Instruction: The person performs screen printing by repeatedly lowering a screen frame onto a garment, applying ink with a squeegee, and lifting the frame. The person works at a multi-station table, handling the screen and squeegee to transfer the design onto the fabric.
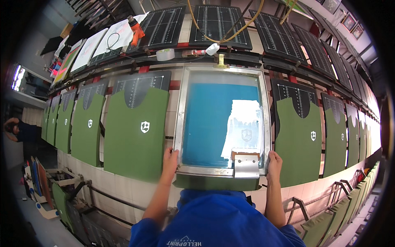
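A silver-edged screen printing frame [180, 119] lies in front of me over a board that carries a green shirt [214, 182], whose lower edge shows below it. Its mesh is blue, with a white ink smear [242, 123] on the right side and a faint shield shape in it. A squeegee [246, 165] with a metal holder rests on the frame's near edge, right of centre. My left hand [170, 160] is closed on the near left side of the frame. On the near right side, my right hand [274, 162] grips it too.
Green shirts [138, 127] with white shield emblems lie on boards to both sides. Behind is a row of black boards [220, 25]. An orange heat gun [136, 31], a tape roll [165, 54] and a hanging yellow cable [242, 31] are there. Another person [24, 131] is at far left.
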The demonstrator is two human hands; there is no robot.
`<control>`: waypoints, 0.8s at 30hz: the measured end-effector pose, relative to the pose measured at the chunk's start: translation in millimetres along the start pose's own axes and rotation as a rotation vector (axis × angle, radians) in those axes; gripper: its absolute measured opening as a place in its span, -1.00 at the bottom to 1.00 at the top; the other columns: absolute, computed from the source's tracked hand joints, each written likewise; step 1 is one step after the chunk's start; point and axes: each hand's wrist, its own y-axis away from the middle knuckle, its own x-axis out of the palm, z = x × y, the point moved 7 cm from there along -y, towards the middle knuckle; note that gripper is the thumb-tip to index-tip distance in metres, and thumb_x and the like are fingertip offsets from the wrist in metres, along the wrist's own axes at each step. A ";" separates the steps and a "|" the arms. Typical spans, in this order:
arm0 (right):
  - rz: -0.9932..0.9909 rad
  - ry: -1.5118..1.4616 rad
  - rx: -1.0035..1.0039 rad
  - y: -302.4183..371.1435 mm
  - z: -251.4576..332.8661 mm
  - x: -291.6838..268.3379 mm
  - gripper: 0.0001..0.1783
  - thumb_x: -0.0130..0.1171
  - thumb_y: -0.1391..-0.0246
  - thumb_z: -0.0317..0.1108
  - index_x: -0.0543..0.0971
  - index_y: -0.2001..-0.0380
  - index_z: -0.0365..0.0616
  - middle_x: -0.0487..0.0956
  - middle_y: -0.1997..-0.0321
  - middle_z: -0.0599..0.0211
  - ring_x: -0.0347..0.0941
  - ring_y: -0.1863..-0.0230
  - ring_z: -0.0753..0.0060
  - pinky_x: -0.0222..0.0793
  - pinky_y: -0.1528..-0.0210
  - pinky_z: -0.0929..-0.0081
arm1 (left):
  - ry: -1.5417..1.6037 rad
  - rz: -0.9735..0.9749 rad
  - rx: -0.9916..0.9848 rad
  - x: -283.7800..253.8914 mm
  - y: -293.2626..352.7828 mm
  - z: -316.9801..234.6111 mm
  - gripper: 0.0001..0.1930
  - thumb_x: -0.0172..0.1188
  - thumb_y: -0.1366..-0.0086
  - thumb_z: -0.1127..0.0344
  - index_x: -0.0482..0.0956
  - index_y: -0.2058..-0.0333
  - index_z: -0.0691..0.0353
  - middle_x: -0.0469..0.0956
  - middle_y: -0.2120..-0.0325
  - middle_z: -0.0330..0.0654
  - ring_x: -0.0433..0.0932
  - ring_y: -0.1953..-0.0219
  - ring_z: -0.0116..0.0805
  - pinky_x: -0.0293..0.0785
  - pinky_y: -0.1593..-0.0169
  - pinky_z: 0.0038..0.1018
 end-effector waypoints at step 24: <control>0.002 0.062 -0.039 4.3 23.3 16.4 -0.62 0.10 -0.27 -0.33 0.55 0.02 -0.48 0.63 0.23 0.27 0.49 0.28 0.59 0.39 0.21 0.61 | -0.062 0.012 -0.034 -2.0 -9.9 -22.4 -0.55 0.05 -0.34 0.23 0.40 -0.08 0.45 0.52 0.15 -0.15 0.44 0.14 -0.43 0.37 0.01 -0.49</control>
